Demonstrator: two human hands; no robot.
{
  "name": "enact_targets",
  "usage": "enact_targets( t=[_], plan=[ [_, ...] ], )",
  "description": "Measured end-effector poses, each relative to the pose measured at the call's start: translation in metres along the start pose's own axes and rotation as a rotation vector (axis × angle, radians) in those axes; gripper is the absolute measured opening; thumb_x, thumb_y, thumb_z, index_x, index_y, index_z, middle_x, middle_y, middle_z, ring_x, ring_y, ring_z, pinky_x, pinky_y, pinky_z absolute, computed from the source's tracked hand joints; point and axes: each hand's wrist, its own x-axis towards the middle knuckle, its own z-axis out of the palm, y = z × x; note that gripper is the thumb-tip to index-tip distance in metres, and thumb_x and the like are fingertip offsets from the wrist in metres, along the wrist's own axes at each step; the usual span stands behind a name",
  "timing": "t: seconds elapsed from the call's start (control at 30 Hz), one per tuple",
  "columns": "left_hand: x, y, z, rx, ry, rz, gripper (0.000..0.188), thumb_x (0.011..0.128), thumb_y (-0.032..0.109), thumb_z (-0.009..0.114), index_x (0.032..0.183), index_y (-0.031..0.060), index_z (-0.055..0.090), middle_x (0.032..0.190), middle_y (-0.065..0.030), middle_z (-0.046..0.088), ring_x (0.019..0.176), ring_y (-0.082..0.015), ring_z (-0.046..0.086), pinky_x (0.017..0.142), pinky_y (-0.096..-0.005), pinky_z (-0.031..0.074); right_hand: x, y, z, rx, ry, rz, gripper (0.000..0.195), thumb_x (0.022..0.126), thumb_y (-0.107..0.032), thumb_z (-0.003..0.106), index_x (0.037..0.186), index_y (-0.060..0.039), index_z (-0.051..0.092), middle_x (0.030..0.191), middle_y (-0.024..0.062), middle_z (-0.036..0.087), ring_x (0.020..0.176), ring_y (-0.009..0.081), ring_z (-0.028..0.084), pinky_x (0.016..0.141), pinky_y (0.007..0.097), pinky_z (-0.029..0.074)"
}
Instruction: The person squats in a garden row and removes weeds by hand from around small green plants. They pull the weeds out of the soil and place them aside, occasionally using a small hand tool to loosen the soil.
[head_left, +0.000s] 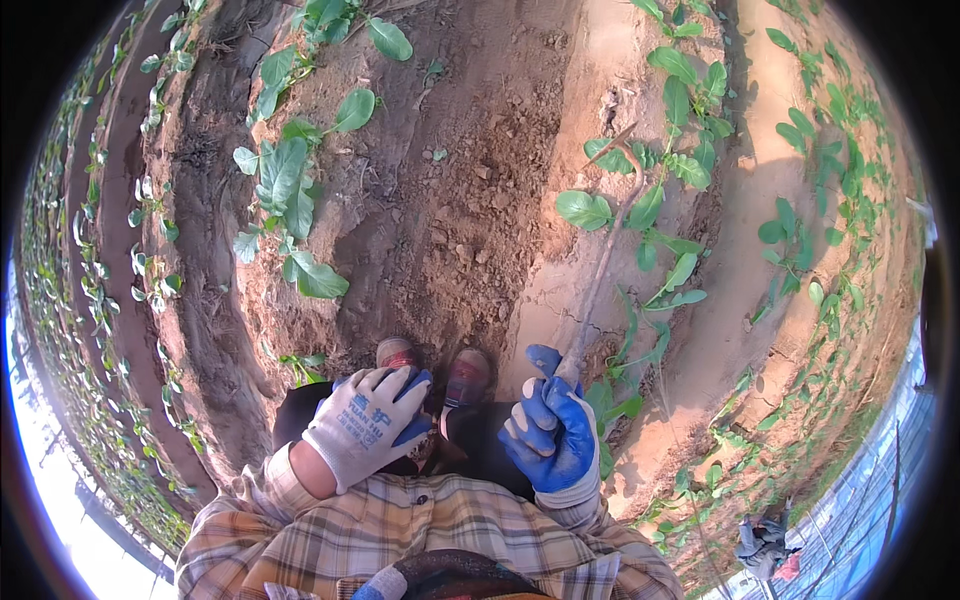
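My right hand (551, 435), in a blue-coated work glove, is closed around the handle end of a long-necked hand hoe (600, 281). The tool's thin metal shank runs forward and slightly right to a hooked neck. Its narrow blade (609, 145) is over a leafy seedling (616, 157) on the right-hand planted ridge; whether it touches the leaf I cannot tell. My left hand (366, 420), in a white glove with printing on its back, lies over my left knee. Its thumb is apart from the bent fingers, nothing shows in it, and its palm is mostly hidden.
Loose, crumbled soil (480, 217) fills the furrow before my shoes (469, 375). Green leafy plants (283, 180) grow on the left ridge, others (679, 97) on the right one. More planted rows curve away both sides. Another person (763, 547) is at the lower right, near plastic sheeting (855, 510).
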Motion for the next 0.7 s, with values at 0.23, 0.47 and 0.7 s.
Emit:
enact_targets(
  t=[0.23, 0.47, 0.7],
  plan=[
    [0.036, -0.005, -0.05, 0.11, -0.072, -0.046, 0.054, 0.085, 0.042, 0.056, 0.125, 0.0065, 0.047, 0.126, -0.0165, 0.05, 0.114, -0.0328, 0.05, 0.093, -0.0406, 0.043, 0.012, -0.025, 0.045, 0.068, -0.085, 0.076, 0.036, 0.095, -0.017, 0.044, 0.128, -0.0028, 0.042, 0.061, -0.0039, 0.036, 0.042, 0.0043, 0.031, 0.041, 0.0215, 0.028],
    [0.067, 0.002, -0.085, 0.173, 0.048, -0.039, 0.052, 0.084, 0.038, 0.057, 0.12, 0.0027, 0.049, 0.119, -0.0185, 0.053, 0.106, -0.0349, 0.054, 0.088, -0.0411, 0.046, 0.022, -0.034, 0.082, -0.056, -0.394, 0.089, 0.033, 0.095, -0.018, 0.047, 0.125, -0.0053, 0.046, 0.06, -0.0049, 0.034, 0.042, 0.0041, 0.029, 0.035, 0.019, 0.024],
    [0.032, 0.003, -0.045, 0.289, 0.277, 0.099, 0.046, 0.084, 0.038, 0.057, 0.117, 0.0065, 0.05, 0.109, -0.0144, 0.056, 0.101, -0.0325, 0.056, 0.084, -0.0424, 0.046, -0.036, -0.003, 0.06, -0.158, -0.385, 0.012, 0.032, 0.096, -0.019, 0.046, 0.125, -0.0056, 0.046, 0.061, -0.0039, 0.039, 0.042, 0.004, 0.031, 0.035, 0.0186, 0.024]
  ],
)
